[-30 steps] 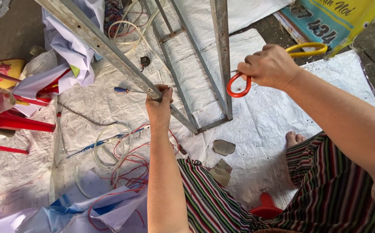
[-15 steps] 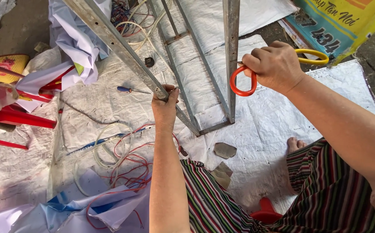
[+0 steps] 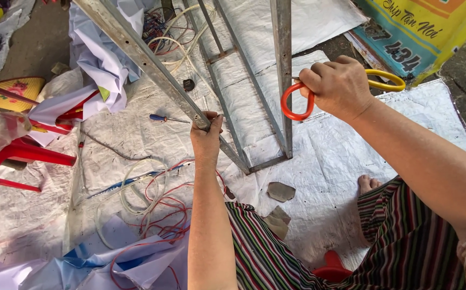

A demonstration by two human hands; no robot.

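We've got our left hand (image 3: 206, 137) wrapped round the near rail of the metal frame (image 3: 152, 64), fingers curled tight about it, roughly dead centre of view. That frame looks stiff and hard-edged, probably light enough for one hand but awkward and prone to swinging, so gripping near a corner joint seems the safest bet. Our right hand (image 3: 340, 86) at 2 o'clock is closed on the scissors (image 3: 297, 104), fingers through the orange and yellow loops, right beside the frame's upright. Loose red and white wires (image 3: 158, 207) sprawl on the white sheet (image 3: 319, 161) at 7 o'clock, floppy and tangle-prone. A small screwdriver (image 3: 163, 118) lies at 10 o'clock.
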